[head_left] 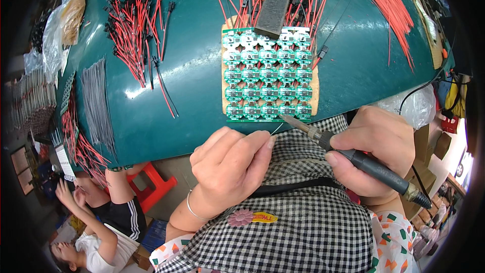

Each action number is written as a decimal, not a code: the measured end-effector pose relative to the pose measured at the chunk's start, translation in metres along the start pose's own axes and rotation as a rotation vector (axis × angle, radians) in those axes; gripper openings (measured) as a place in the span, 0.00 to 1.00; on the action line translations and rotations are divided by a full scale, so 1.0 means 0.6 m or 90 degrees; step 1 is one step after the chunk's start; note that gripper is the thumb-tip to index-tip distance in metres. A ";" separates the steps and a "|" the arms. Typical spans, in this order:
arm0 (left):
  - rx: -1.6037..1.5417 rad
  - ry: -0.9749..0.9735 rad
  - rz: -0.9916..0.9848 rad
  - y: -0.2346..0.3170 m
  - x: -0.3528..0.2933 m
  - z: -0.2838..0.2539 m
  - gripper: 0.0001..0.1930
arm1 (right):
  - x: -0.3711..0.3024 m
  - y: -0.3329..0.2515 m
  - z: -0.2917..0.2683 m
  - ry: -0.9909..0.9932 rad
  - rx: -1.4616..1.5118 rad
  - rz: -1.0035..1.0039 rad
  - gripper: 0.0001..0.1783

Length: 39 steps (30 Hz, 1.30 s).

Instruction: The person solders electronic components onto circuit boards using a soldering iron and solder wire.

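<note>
My right hand is closed round the dark handle of a soldering iron. The iron's tip reaches the lower edge of a green circuit board panel, near its bottom row of small round boards. Between thumb and forefinger my left hand pinches a thin, silvery strand of solder wire, whose end lies just beside the iron's tip. Under the panel is a tan wooden board. A dark flat bar rests across the panel's far edge, over red and black wires.
Bundles of red and black wires with black connectors lie on the green table. Grey wires are at left, long red wires at far right. Beside a red stool, a co-worker sits at lower left.
</note>
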<state>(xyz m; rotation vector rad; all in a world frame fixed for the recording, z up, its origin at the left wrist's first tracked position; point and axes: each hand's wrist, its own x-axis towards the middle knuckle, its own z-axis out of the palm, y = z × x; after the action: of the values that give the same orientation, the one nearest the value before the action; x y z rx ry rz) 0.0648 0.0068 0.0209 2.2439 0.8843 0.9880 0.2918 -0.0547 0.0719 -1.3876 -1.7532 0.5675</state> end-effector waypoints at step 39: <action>-0.024 -0.054 -0.032 -0.004 0.011 0.028 0.09 | -0.051 0.046 -0.018 0.128 0.070 0.073 0.12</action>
<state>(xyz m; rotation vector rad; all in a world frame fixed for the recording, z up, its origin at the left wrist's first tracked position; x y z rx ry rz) 0.0805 0.0098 0.0123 2.2035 0.8745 0.8733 0.3187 -0.0772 0.0474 -1.4226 -1.4687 0.5572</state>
